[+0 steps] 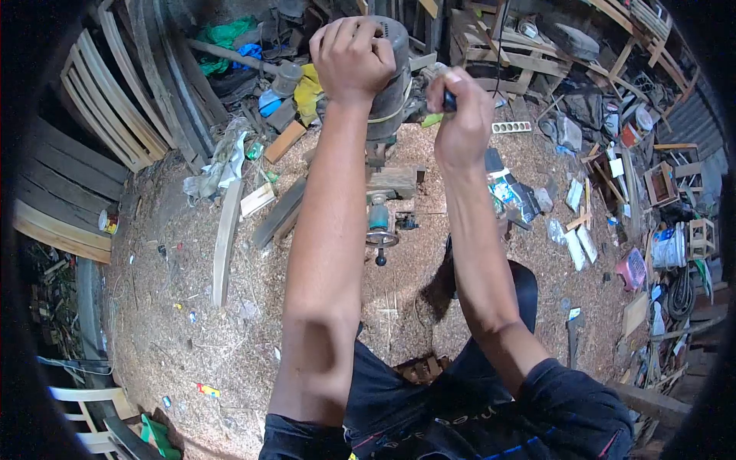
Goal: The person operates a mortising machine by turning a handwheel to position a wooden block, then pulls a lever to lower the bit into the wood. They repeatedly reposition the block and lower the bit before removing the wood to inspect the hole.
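Observation:
In front of me stands a machine with a grey cylindrical motor housing (391,107), probably a drill press or mortiser. My left hand (351,60) is closed at the top left of that housing, knuckles up; what lies under its curled fingers is hidden. My right hand (466,115) wraps round a black handle (449,100) to the right of the motor. Below the motor, a wooden block (392,182) lies on the machine's work area. Under it are a teal part (379,215) and a round handwheel (382,239) with a black knob. The tool tip is hard to make out.
Wood shavings cover the floor (176,337). Curved wooden pieces (115,103) lean at the left, and loose boards (228,241) lie near the machine. A power strip (511,127), a pink plastic container (632,268) and scrap wood are on the right.

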Tool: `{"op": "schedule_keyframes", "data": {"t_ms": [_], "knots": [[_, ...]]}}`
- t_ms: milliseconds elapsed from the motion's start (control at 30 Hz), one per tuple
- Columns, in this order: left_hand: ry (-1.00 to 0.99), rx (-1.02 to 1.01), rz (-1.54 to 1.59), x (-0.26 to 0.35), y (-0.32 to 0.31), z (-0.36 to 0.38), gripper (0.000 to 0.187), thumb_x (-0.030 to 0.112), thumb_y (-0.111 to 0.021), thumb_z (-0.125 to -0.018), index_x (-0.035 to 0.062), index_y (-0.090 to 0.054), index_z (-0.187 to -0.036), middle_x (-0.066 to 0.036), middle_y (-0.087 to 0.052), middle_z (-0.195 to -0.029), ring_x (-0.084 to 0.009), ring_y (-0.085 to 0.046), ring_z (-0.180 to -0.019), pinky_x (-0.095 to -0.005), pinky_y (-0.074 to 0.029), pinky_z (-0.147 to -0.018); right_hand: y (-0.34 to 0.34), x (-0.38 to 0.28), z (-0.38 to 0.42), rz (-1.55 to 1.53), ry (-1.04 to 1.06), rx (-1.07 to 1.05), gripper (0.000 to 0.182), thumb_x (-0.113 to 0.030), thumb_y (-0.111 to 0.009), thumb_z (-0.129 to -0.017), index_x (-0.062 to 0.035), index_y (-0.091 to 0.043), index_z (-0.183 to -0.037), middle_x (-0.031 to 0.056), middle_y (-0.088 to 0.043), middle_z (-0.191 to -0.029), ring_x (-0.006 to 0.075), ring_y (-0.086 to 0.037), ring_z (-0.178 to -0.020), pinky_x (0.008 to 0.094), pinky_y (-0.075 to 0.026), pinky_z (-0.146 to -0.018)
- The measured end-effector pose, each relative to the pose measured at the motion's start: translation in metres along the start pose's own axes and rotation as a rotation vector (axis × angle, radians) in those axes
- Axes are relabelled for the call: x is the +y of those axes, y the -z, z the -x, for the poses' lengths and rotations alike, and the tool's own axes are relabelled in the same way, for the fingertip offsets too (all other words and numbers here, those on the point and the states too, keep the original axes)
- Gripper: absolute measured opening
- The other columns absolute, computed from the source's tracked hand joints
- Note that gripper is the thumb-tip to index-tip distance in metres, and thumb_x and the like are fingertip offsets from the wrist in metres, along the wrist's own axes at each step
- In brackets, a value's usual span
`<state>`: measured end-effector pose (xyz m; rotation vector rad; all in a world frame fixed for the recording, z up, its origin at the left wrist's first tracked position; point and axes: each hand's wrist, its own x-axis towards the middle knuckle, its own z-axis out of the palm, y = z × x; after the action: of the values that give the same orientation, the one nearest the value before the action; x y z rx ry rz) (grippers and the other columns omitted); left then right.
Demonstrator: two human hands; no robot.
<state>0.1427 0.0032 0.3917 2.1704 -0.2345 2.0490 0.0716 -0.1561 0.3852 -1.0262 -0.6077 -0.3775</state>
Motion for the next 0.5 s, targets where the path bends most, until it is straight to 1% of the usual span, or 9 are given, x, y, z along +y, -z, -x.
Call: {"op": "schedule_keyframes", "data": {"t_ms": [67, 100, 200, 233, 333, 367, 467, 500], "knots": [[-0.012, 0.032, 0.0, -0.002, 0.0, 0.002, 0.014, 0.017, -0.057, -0.073, 0.0149, -0.069, -0.078, -0.002, -0.07, -0.087, -0.025, -0.066, -0.089, -0.0401, -0.047, -0.085, 0.002, -0.001, 0.01, 0.016, -0.032, 0.006, 0.038, -0.02, -0.047, -0.094, -0.0004, -0.05, -0.062, 0.0031, -0.05, -0.062, 0.0105, -0.043, -0.059, 0.0275, -0.033, -0.057], [-0.009, 0.02, -0.006, -0.002, 0.001, 0.003, 0.013, 0.017, -0.057, -0.073, 0.0149, -0.069, -0.078, -0.003, -0.07, -0.087, -0.0252, -0.066, -0.089, -0.0404, -0.047, -0.085, 0.006, 0.001, 0.015, 0.072, 0.01, -0.009, 0.036, -0.019, -0.046, -0.094, 0.0, -0.05, -0.063, 0.003, -0.05, -0.062, 0.0111, -0.043, -0.059, 0.0282, -0.033, -0.057], [-0.013, 0.014, -0.018, -0.002, 0.003, 0.004, 0.014, 0.017, -0.057, -0.072, 0.0153, -0.07, -0.078, -0.003, -0.07, -0.087, -0.0253, -0.066, -0.088, -0.0403, -0.047, -0.086, 0.013, 0.002, 0.035, 0.096, 0.046, -0.044, 0.034, -0.019, -0.046, -0.092, 0.0007, -0.05, -0.065, 0.0032, -0.05, -0.063, 0.0117, -0.043, -0.059, 0.028, -0.033, -0.057], [-0.015, 0.001, -0.027, -0.002, 0.005, 0.004, 0.015, 0.017, -0.057, -0.072, 0.0155, -0.07, -0.078, -0.003, -0.07, -0.087, -0.0253, -0.066, -0.088, -0.0402, -0.047, -0.086, 0.013, -0.002, 0.043, 0.02, -0.046, -0.035, 0.031, -0.02, -0.046, -0.09, 0.001, -0.049, -0.067, 0.0046, -0.05, -0.065, 0.0129, -0.044, -0.061, 0.0291, -0.034, -0.06], [-0.019, -0.036, -0.03, 0.0, 0.008, 0.011, 0.016, 0.017, -0.058, -0.071, 0.0157, -0.071, -0.079, -0.003, -0.07, -0.087, -0.0252, -0.067, -0.088, -0.0399, -0.047, -0.086, 0.018, 0.0, 0.062, 0.058, 0.032, -0.051, 0.028, -0.02, -0.047, -0.088, 0.0001, -0.048, -0.067, 0.0052, -0.05, -0.068, 0.0133, -0.045, -0.065, 0.0301, -0.035, -0.064], [-0.032, -0.034, -0.025, 0.0, 0.008, 0.01, 0.016, 0.017, -0.058, -0.071, 0.0156, -0.071, -0.079, -0.003, -0.071, -0.088, -0.0251, -0.067, -0.088, -0.0399, -0.047, -0.087, 0.018, -0.001, 0.069, 0.033, 0.014, -0.04, 0.029, -0.022, -0.048, -0.086, -0.0006, -0.048, -0.067, 0.0063, -0.049, -0.069, 0.0155, -0.046, -0.067, 0.0319, -0.036, -0.068], [-0.045, -0.015, -0.006, 0.001, 0.005, 0.007, 0.017, 0.017, -0.058, -0.072, 0.0146, -0.071, -0.081, -0.003, -0.071, -0.089, -0.025, -0.067, -0.089, -0.0403, -0.047, -0.087, 0.025, 0.006, 0.084, 0.063, 0.057, -0.048, 0.029, -0.024, -0.047, -0.085, -0.0005, -0.048, -0.067, 0.0079, -0.049, -0.07, 0.0174, -0.045, -0.067, 0.0321, -0.035, -0.069], [-0.045, -0.008, -0.008, -0.001, 0.006, 0.008, 0.017, 0.017, -0.058, -0.072, 0.0142, -0.071, -0.082, -0.004, -0.071, -0.089, -0.0251, -0.067, -0.089, -0.0404, -0.047, -0.088, 0.025, 0.007, 0.089, 0.046, 0.079, -0.063, 0.03, -0.024, -0.046, -0.084, -0.0002, -0.048, -0.066, 0.0087, -0.048, -0.07, 0.0178, -0.045, -0.068, 0.0319, -0.035, -0.067]]}}
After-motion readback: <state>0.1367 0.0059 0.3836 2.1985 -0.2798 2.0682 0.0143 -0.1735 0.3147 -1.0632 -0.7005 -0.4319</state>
